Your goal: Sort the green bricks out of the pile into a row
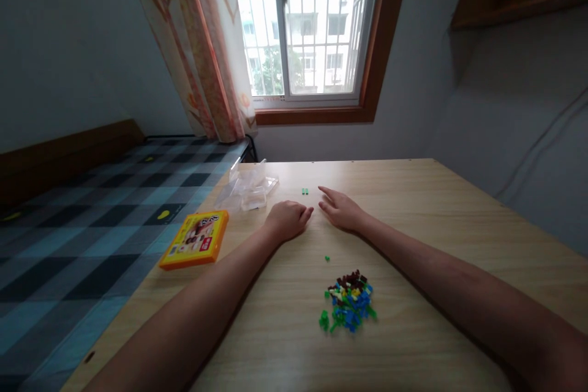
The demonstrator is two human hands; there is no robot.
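Note:
My left hand (290, 220) rests on the table with its fingers curled. Whatever lies inside them, if anything, is hidden. Across a small gap, my right hand (339, 209) has its index finger stretched out and the others loosely bent, with nothing visible in it. Just beyond both hands stand two small green bricks (304, 192), side by side. A single green piece (327, 258) lies nearer to me. Between my forearms is a pile of small building bricks (353, 301) in blue, green, dark brown, yellow and cream.
A yellow-orange box (196, 240) with a printed lid lies left of my left forearm. Behind it, clear plastic trays (250, 188) are heaped on the wooden table (395, 343). A bed with a checked cover (105, 239) borders the left side; a window (316, 30) is ahead.

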